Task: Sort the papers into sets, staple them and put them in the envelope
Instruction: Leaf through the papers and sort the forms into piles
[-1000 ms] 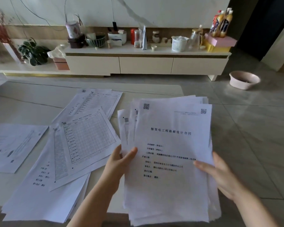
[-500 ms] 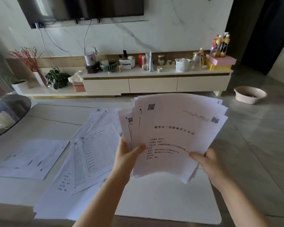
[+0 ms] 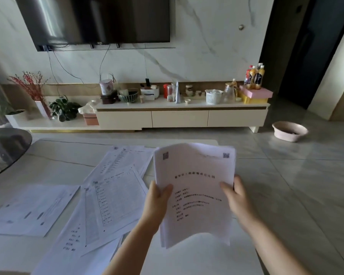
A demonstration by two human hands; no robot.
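Both hands, the left hand point(image 3: 157, 197) and the right hand point(image 3: 235, 195), grip the stack point(image 3: 195, 195) by its sides above the table point(image 3: 54, 157) edge, its print too blurred to read.

wall-mounted tv point(image 3: 95, 20), cluttered low cabinet point(image 3: 179, 118), pink basin point(image 3: 289, 131) on floor, potted plant point(image 3: 65, 109)

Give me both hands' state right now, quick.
Left hand: grips the stack of papers at its left edge.
Right hand: holds the same stack's right edge.
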